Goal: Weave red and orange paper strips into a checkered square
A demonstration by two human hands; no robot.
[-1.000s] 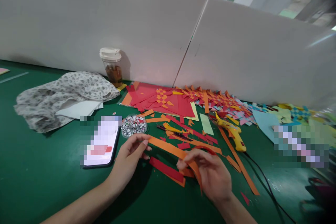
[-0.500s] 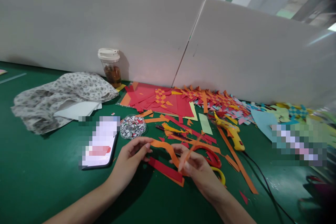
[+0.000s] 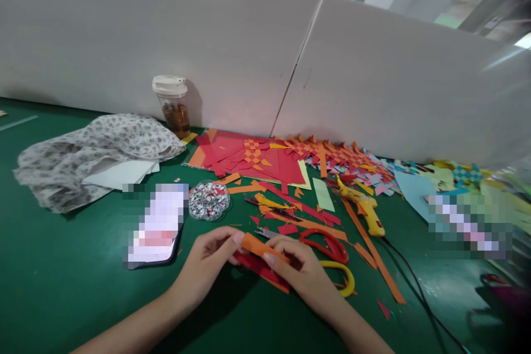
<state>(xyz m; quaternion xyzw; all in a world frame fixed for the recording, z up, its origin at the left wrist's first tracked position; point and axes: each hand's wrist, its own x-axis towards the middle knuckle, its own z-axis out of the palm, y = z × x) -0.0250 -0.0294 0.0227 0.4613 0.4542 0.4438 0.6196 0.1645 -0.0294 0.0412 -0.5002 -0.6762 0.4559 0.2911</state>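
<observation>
My left hand (image 3: pixel 213 257) pinches the left end of an orange paper strip (image 3: pixel 259 246) between thumb and fingers. A red paper strip (image 3: pixel 265 274) with an orange edge beneath it hangs just below, its left end also at my left fingers. My right hand (image 3: pixel 301 265) is closed on the other part of the orange strip, thumb on top; its fingers hide that end. Scissors (image 3: pixel 324 246) with a red loop and a yellow loop lie on the table behind and beside my right hand, partly covered by it.
A phone (image 3: pixel 155 224) and a round clear box of small googly eyes (image 3: pixel 209 200) lie left. Paper scraps and woven pieces (image 3: pixel 253 155) spread behind. A yellow glue gun (image 3: pixel 367 210) with a cord lies right. A lidded cup (image 3: pixel 174 108) and patterned cloth (image 3: pixel 99 141) stand near the white partition (image 3: pixel 166 22).
The orange strip, loose and curved before, is now drawn in and folded flat between both hands. My right hand has moved left and up, nearer the left, showing more of the scissors.
</observation>
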